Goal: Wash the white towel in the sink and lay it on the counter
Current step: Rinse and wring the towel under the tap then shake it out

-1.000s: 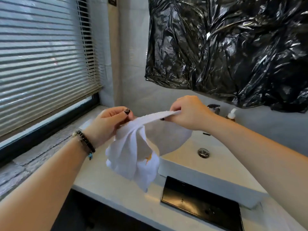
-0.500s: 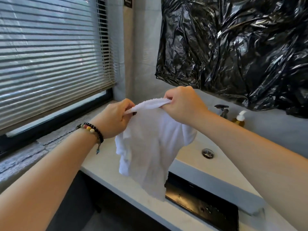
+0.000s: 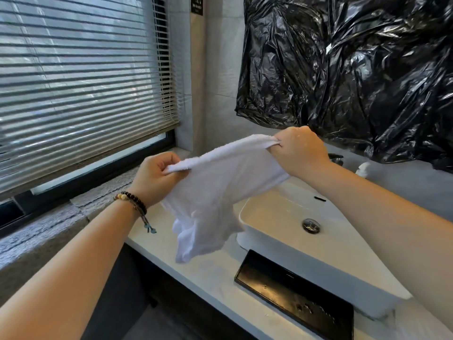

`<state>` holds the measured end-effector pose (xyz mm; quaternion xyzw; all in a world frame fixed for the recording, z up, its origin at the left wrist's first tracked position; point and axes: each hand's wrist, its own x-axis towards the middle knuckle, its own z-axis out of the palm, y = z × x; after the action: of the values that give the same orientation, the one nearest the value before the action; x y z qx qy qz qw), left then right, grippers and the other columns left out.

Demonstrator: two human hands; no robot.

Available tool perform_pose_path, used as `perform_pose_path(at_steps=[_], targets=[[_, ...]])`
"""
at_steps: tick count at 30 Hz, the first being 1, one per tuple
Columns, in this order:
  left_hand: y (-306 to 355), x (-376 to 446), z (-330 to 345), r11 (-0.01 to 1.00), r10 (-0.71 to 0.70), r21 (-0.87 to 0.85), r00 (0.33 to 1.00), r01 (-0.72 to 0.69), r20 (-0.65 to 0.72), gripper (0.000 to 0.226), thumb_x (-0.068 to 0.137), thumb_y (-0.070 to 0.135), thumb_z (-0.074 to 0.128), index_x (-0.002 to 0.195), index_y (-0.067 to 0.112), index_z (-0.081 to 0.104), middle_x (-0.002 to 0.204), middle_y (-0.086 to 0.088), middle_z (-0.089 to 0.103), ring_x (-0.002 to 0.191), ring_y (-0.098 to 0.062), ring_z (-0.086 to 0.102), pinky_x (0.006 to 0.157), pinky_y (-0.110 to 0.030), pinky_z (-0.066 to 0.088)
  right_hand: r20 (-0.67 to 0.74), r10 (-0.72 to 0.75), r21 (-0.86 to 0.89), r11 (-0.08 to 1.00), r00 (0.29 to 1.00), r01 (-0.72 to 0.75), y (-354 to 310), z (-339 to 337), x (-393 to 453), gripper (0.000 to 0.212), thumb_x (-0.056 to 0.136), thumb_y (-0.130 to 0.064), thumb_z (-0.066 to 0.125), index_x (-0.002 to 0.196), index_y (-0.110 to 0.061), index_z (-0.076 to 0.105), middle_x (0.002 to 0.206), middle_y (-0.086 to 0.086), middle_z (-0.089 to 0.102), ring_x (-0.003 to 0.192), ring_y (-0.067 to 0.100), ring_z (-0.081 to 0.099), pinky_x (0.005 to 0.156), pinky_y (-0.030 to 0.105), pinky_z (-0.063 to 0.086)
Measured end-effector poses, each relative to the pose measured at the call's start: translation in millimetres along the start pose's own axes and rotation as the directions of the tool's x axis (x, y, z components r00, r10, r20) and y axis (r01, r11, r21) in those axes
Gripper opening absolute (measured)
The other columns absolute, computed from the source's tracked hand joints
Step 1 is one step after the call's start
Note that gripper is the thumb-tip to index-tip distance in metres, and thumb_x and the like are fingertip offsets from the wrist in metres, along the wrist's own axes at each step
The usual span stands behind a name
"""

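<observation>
From the head view, the left hand (image 3: 154, 175) and right hand (image 3: 300, 153) each pinch one end of the white towel (image 3: 215, 192), stretching its top edge; the rest hangs above the counter (image 3: 157, 241), just left of the sink (image 3: 277, 217).

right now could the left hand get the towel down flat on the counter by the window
Probably yes. The left hand grips the white towel above a bare stretch of counter; nothing lies under it. The right hand grips the other end.

White towel (image 3: 215, 192), white sink (image 3: 282, 214), black plastic sheet (image 3: 355, 69), glossy black tray (image 3: 294, 293).
</observation>
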<state>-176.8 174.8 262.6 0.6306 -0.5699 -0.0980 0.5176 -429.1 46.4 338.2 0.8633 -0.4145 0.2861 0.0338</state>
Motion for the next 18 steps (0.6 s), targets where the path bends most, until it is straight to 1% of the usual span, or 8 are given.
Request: perform_pose_path(at_steps=[2, 4, 6, 8, 11, 13, 15, 18], targets=[[7.3, 4.6, -10.4, 0.985, -0.003, 0.171, 0.990, -0.021, 0.141, 0.025, 0.070, 0.038, 0.085, 0.077, 0.020, 0.069, 0.071, 0.003, 0.066, 0.066, -0.007, 0.060, 0.060, -0.025, 0.052, 0.000, -0.025, -0.008, 1.000, 1.000, 0.025, 4.7, -4.2, -1.3, 0.055, 0.093, -0.037, 0.049, 0.047, -0.018, 0.025, 0.050, 0.004, 0.026, 0.057, 0.028, 0.033, 0.047, 0.030, 0.017], [10.6, 10.6, -18.4, 0.936, -0.034, 0.348, 0.976, -0.044, 0.215, 0.027, 0.065, 0.046, 0.085, 0.079, 0.027, 0.072, 0.073, 0.006, 0.068, 0.070, -0.007, 0.063, 0.064, -0.025, 0.054, -0.016, -0.069, -0.024, 0.997, 0.997, 0.069, 6.8, -9.2, -1.3, 0.052, 0.084, -0.047, 0.042, 0.046, -0.017, 0.025, 0.047, 0.003, 0.026, 0.054, 0.028, 0.031, 0.046, 0.028, 0.016], [11.4, 18.4, -22.3, 0.897, 0.068, 0.425, 0.987, -0.125, 0.147, 0.016, 0.077, 0.040, 0.079, 0.073, 0.027, 0.071, 0.068, 0.006, 0.066, 0.066, -0.010, 0.062, 0.062, -0.030, 0.052, -0.047, -0.141, -0.022, 0.990, 0.989, 0.141, 9.3, -14.0, -0.8, 0.051, 0.075, -0.056, 0.036, 0.044, -0.018, 0.021, 0.044, 0.000, 0.022, 0.052, 0.027, 0.027, 0.047, 0.027, 0.018], [15.0, 25.2, -21.4, 0.910, 0.139, 0.393, 0.990, -0.130, 0.005, 0.017, 0.088, 0.023, 0.068, 0.073, 0.019, 0.065, 0.067, 0.005, 0.060, 0.064, -0.011, 0.055, 0.059, -0.030, 0.044, -0.079, -0.195, -0.003, 0.981, 0.978, 0.196, 12.8, -20.5, -1.5, 0.058, 0.076, -0.064, 0.045, 0.043, -0.020, 0.023, 0.042, -0.006, 0.022, 0.051, 0.027, 0.028, 0.049, 0.027, 0.026], [40.4, 30.0, -8.4, 0.999, -0.026, 0.017, 0.994, 0.028, -0.109, 0.018, 0.094, 0.013, 0.050, 0.077, 0.017, 0.054, 0.073, 0.002, 0.055, 0.067, -0.015, 0.049, 0.065, -0.030, 0.041, -0.019, -0.207, -0.031, 0.978, 0.978, 0.206, 10.2, -34.8, -6.7, 0.068, 0.061, -0.089, 0.041, 0.050, -0.022, 0.042, 0.047, -0.011, 0.035, 0.057, 0.024, 0.041, 0.056, 0.029, 0.034], [61.4, 27.6, 2.0, 0.953, -0.178, -0.265, 0.978, 0.145, -0.107, 0.024, 0.097, 0.013, 0.043, 0.077, 0.018, 0.055, 0.074, 0.002, 0.058, 0.065, -0.013, 0.055, 0.062, -0.026, 0.047, 0.143, -0.200, -0.159, 0.962, 0.969, 0.222, 0.9, -41.9, -15.7, 0.079, 0.048, -0.100, 0.038, 0.058, -0.022, 0.044, 0.053, -0.010, 0.038, 0.066, 0.021, 0.044, 0.060, 0.030, 0.034], [75.7, 23.4, 8.1, 0.880, -0.255, -0.432, 0.964, 0.199, -0.076, 0.031, 0.101, 0.010, 0.037, 0.080, 0.014, 0.059, 0.073, 0.000, 0.063, 0.063, -0.012, 0.062, 0.055, -0.024, 0.053, 0.296, -0.157, -0.230, 0.946, 0.942, 0.230, -9.1, -41.2, -24.7, 0.071, 0.052, -0.093, 0.052, 0.064, -0.023, 0.047, 0.059, -0.011, 0.039, 0.072, 0.021, 0.044, 0.063, 0.032, 0.035], [95.0, 20.7, 5.6, 0.791, -0.314, -0.578, 0.944, 0.202, -0.101, 0.028, 0.098, 0.006, 0.038, 0.082, 0.013, 0.060, 0.075, -0.006, 0.061, 0.065, -0.018, 0.060, 0.056, -0.027, 0.052, 0.350, -0.097, -0.025, 0.993, 0.932, 0.113, -16.0, -34.6, -33.4, 0.050, 0.073, -0.060, 0.073, 0.056, -0.024, 0.042, 0.059, -0.010, 0.040, 0.071, 0.019, 0.043, 0.062, 0.029, 0.032]])
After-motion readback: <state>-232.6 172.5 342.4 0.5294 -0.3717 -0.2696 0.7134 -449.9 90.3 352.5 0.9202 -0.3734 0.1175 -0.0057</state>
